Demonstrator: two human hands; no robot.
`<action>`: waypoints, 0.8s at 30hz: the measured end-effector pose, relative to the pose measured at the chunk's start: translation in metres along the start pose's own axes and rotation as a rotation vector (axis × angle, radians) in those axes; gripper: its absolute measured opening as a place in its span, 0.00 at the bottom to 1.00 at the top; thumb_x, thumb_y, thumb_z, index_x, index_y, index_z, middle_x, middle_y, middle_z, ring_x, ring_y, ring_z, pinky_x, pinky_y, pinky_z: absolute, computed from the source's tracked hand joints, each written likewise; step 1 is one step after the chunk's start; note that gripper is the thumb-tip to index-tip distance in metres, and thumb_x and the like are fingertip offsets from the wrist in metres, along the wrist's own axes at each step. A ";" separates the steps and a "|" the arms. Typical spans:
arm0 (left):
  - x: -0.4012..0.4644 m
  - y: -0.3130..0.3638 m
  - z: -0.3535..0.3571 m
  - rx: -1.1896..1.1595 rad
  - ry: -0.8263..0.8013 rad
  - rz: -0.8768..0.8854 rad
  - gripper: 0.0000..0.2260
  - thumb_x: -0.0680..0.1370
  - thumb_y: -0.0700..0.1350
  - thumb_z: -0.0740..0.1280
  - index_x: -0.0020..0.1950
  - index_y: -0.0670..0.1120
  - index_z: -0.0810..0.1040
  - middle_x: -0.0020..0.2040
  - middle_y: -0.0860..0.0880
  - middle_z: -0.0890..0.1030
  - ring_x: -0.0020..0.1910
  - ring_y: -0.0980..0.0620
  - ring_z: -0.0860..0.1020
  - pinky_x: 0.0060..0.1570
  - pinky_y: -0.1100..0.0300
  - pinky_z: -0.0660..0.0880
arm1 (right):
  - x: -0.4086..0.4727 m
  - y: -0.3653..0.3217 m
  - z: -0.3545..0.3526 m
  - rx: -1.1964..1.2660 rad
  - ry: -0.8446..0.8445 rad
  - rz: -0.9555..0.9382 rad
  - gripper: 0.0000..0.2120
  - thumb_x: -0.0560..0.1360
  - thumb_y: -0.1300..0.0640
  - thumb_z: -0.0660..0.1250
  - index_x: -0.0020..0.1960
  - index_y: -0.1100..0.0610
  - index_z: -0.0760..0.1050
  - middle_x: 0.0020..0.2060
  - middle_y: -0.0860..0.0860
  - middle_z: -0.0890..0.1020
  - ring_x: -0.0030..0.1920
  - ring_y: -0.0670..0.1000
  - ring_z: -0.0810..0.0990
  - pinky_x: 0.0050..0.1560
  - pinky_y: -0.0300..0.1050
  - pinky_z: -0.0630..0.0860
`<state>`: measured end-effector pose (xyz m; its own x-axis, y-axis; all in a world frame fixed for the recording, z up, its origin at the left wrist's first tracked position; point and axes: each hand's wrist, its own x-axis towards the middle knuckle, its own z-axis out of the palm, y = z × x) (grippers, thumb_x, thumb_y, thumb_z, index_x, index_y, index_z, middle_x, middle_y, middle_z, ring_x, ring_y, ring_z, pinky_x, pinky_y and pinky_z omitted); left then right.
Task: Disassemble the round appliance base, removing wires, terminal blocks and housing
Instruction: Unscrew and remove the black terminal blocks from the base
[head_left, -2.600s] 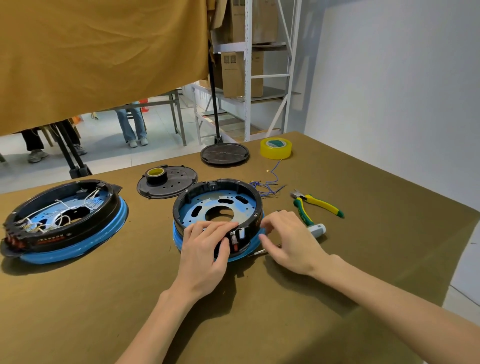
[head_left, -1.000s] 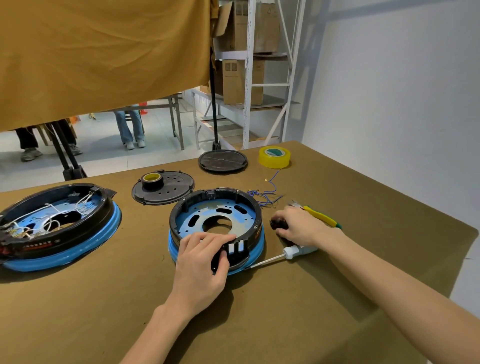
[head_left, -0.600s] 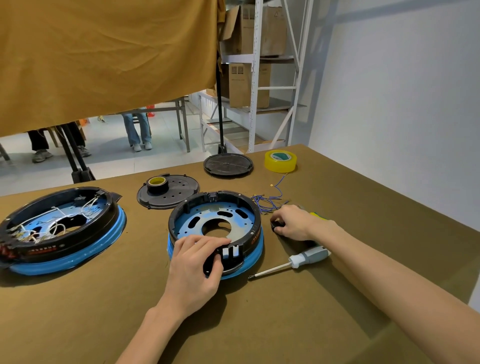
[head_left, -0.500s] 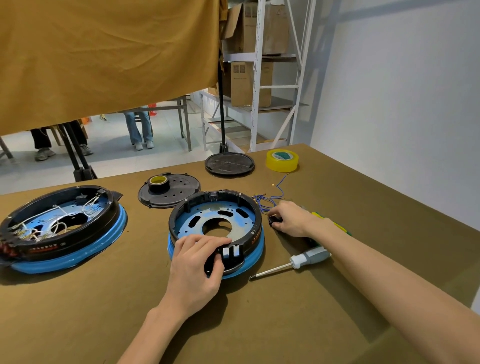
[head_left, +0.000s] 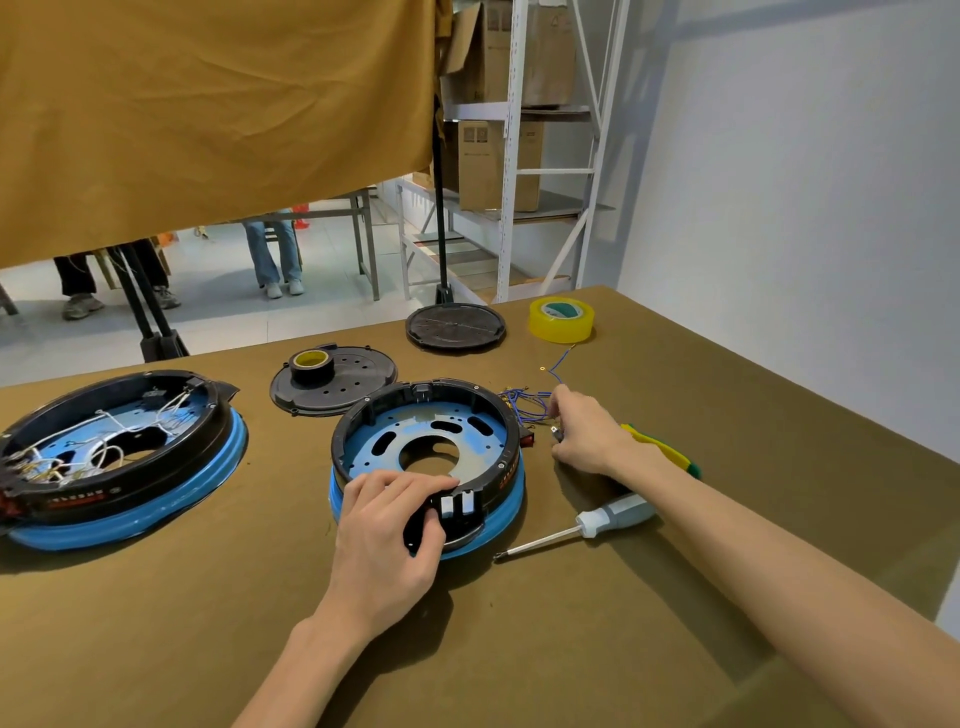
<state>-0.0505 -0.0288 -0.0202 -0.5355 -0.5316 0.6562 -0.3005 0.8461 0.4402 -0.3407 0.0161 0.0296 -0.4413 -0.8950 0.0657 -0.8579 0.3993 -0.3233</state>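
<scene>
Round appliance base (head_left: 426, 441), wireless, blue rim, black housing

Left hand (head_left: 387, 525) with fingers curled in a grip, right hand (head_left: 584, 434) reaching forward, fingers bent, pinching

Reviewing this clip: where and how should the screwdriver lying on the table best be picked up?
Grip the grey and white handle of the screwdriver, coming from above with fingers across its width. It lies flat on the brown table, thin metal shaft pointing toward the left hand; the handle is the thick end and lies partly under the right forearm, so that arm probably must shift first.
</scene>
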 end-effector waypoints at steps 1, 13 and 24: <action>0.000 0.000 0.000 0.001 -0.001 0.000 0.15 0.77 0.50 0.63 0.62 0.56 0.82 0.54 0.64 0.80 0.57 0.63 0.73 0.66 0.71 0.57 | 0.001 -0.001 0.001 0.005 0.015 0.016 0.19 0.73 0.63 0.74 0.57 0.55 0.68 0.55 0.55 0.77 0.52 0.55 0.75 0.46 0.48 0.72; -0.001 0.002 -0.001 -0.004 0.007 -0.002 0.15 0.77 0.50 0.63 0.61 0.56 0.82 0.53 0.64 0.81 0.57 0.64 0.72 0.66 0.71 0.57 | -0.009 0.012 0.007 0.059 0.056 -0.052 0.13 0.77 0.67 0.68 0.59 0.57 0.83 0.55 0.55 0.83 0.53 0.53 0.80 0.57 0.47 0.77; -0.003 0.000 -0.001 -0.024 0.011 -0.008 0.15 0.77 0.50 0.63 0.62 0.56 0.82 0.54 0.64 0.80 0.57 0.64 0.72 0.66 0.72 0.57 | -0.029 0.008 0.019 0.062 0.268 -0.097 0.13 0.78 0.58 0.69 0.62 0.51 0.76 0.51 0.46 0.78 0.52 0.49 0.79 0.48 0.43 0.76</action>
<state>-0.0485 -0.0270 -0.0213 -0.5248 -0.5386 0.6592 -0.2852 0.8409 0.4600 -0.3301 0.0419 0.0072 -0.4189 -0.8404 0.3439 -0.8855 0.2942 -0.3597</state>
